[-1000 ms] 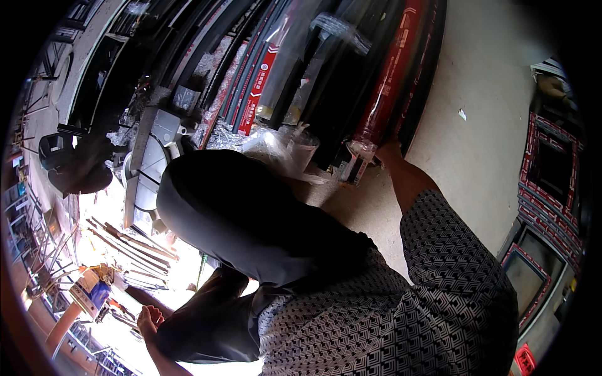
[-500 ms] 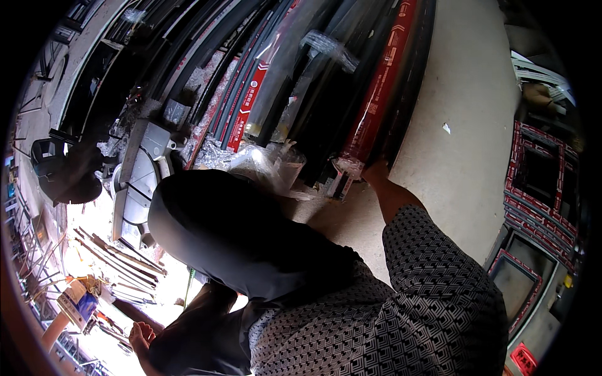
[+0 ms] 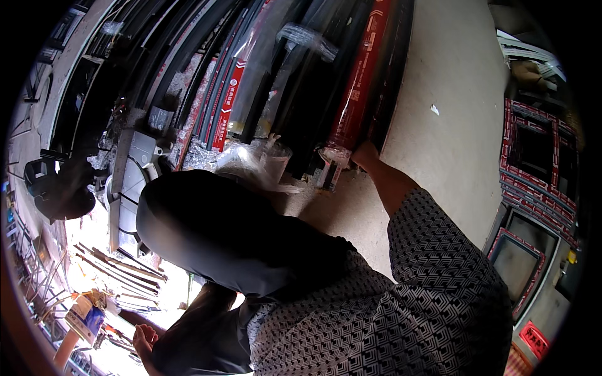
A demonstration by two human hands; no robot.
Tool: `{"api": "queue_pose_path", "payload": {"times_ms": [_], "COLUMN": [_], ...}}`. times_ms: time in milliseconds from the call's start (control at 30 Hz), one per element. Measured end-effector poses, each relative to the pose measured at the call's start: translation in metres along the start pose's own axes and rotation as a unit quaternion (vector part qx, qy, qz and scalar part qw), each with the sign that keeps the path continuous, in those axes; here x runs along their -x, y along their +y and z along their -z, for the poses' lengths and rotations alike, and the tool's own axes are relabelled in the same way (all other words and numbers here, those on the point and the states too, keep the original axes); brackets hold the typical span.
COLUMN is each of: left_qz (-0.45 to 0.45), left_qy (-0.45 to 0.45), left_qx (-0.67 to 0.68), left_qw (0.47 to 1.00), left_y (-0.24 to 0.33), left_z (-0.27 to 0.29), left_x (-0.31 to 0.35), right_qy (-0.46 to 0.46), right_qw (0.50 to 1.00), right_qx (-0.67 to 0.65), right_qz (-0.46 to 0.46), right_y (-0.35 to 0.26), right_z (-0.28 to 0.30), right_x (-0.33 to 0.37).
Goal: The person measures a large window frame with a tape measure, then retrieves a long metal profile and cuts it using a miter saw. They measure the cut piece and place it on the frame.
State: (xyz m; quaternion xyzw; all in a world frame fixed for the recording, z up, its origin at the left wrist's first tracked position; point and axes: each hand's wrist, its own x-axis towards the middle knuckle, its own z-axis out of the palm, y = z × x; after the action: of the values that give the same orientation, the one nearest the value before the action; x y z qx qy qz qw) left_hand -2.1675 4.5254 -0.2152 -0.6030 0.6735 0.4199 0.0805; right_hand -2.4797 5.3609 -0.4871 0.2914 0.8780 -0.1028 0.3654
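My right arm reaches forward, and my right hand (image 3: 365, 153) is at the near end of a long dark profile bar (image 3: 384, 103), closed on it as far as shows; its fingertips are hidden. Right beside that hand lies a red-wrapped profile bar (image 3: 359, 88), its end (image 3: 330, 168) covered in clear film. Low at the left, beside my bent knee, my left hand (image 3: 145, 338) has loosely curled fingers with nothing visible in them. Crumpled clear plastic wrap (image 3: 254, 160) lies ahead of my dark-trousered leg (image 3: 213, 232).
Many long bars (image 3: 207, 75) lie side by side ahead. A cutting saw (image 3: 135, 182) stands at the left, near thin offcut strips (image 3: 125, 266) on brightly lit ground. Red-and-dark frames (image 3: 533, 150) are stacked at the right. A white-and-blue container (image 3: 84, 316) is at the lower left.
The view has shifted a little, so the bars and saw appear further left. My right hand stays at the same bar end, and my left hand stays by the knee.
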Motion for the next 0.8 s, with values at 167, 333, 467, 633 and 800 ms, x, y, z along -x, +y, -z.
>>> {"api": "queue_pose_path", "payload": {"times_ms": [167, 333, 467, 633, 800], "left_qz": [-0.002, 0.002, 0.010, 0.046, 0.047], "left_qy": [-0.027, 0.027, -0.020, -0.002, 0.008], "left_qx": [-0.040, -0.024, -0.051, -0.055, -0.045], "left_qw": [0.999, 0.999, 0.998, 0.997, 0.998], "left_y": [0.058, 0.030, 0.048, 0.045, 0.051], "left_z": [-0.039, -0.024, -0.029, -0.015, -0.029], "left_x": [0.047, 0.049, 0.046, 0.046, 0.030], "right_qy": [0.057, 0.100, 0.130, 0.104, 0.096], "right_qw": [0.992, 0.982, 0.986, 0.991, 0.988], "right_qx": [-0.052, -0.071, 0.015, 0.066, 0.090], "right_qz": [-0.100, -0.142, -0.100, -0.058, 0.075], "right_y": [-0.004, -0.005, 0.046, 0.011, 0.037], "right_z": [-0.011, -0.029, -0.068, -0.037, -0.019], "right_x": [0.000, -0.004, -0.056, -0.021, -0.033]}}
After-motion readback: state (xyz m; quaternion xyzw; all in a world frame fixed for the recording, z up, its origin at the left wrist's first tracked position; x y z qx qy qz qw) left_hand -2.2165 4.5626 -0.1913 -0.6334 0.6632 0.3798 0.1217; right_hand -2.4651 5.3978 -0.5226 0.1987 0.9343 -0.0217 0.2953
